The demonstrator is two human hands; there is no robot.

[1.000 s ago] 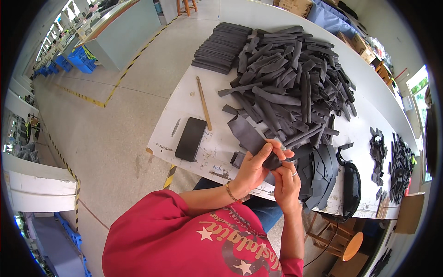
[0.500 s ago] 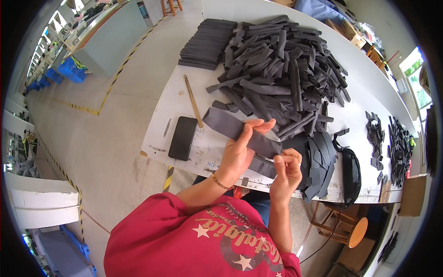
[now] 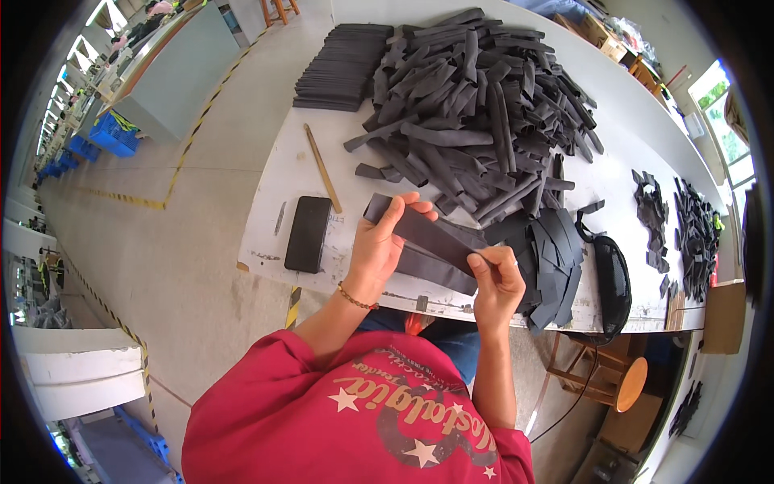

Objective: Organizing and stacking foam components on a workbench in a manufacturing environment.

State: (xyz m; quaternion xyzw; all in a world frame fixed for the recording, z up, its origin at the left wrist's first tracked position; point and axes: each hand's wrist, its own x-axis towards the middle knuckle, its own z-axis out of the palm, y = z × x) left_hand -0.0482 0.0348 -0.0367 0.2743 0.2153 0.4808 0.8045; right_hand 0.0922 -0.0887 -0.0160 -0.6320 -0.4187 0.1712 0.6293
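A dark grey fabric strip (image 3: 433, 235) is stretched between my two hands above the table's front edge. My left hand (image 3: 380, 242) grips its left end, thumb on top and fingers behind. At the other end, my right hand (image 3: 497, 281) pinches the strip between thumb and fingers. Under it lies another dark fabric piece (image 3: 435, 273) on the table, partly hidden by the held strip. A big loose heap of similar strips (image 3: 484, 105) lies beyond my hands, and a fan of flat dark pieces (image 3: 552, 262) is right of my right hand.
Left of my hands lie a black phone (image 3: 307, 234) and a thin wooden stick (image 3: 322, 169). A neat stack of strips (image 3: 343, 68) sits at the far left of the white table (image 3: 274, 173). To the right are a black mesh-like object (image 3: 610, 282) and a wooden stool (image 3: 630, 385).
My left hand has shifted left along the strip to its end. The strip, seen bunched between the hands before, is now stretched farther, and the whole view has shifted slightly.
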